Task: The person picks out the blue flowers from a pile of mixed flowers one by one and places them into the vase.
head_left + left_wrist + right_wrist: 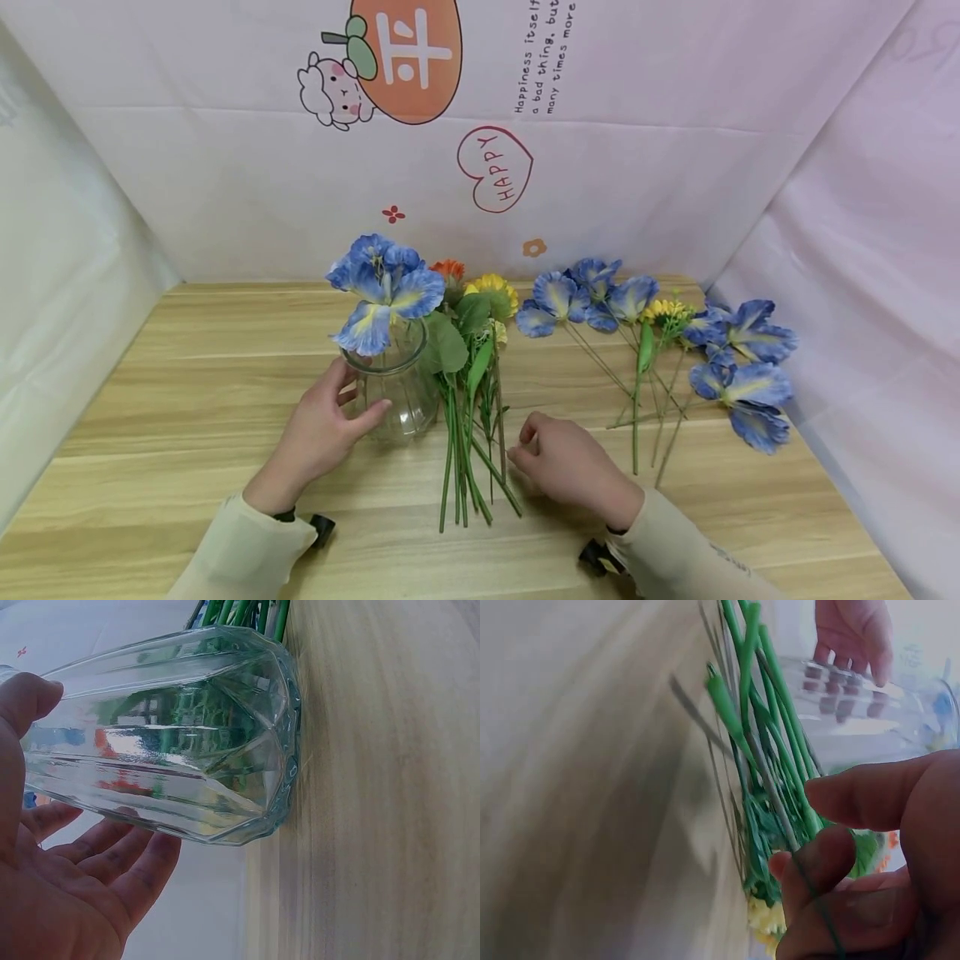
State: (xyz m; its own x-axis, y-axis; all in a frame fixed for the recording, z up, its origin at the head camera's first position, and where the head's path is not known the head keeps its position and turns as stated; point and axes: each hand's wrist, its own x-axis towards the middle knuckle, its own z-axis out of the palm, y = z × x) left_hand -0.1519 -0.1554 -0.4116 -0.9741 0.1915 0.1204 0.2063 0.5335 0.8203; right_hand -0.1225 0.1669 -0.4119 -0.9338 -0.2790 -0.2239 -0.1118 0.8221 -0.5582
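A glass vase stands on the table, a large blue iris rising from its mouth. My left hand holds the vase's left side. In the left wrist view its thumb lies on one side of the glass and its fingers on the other. Right of the vase lies a bunch of green stems with leaves and orange and yellow blooms. My right hand, fingers bent, is beside these stems; a thin stem crosses its fingers in the right wrist view. I cannot tell whether they pinch it.
Several blue irises lie at the right with yellow blooms and a green bud, their stems crossing toward me. A printed white cloth hangs behind the wooden table, with white cloth at both sides.
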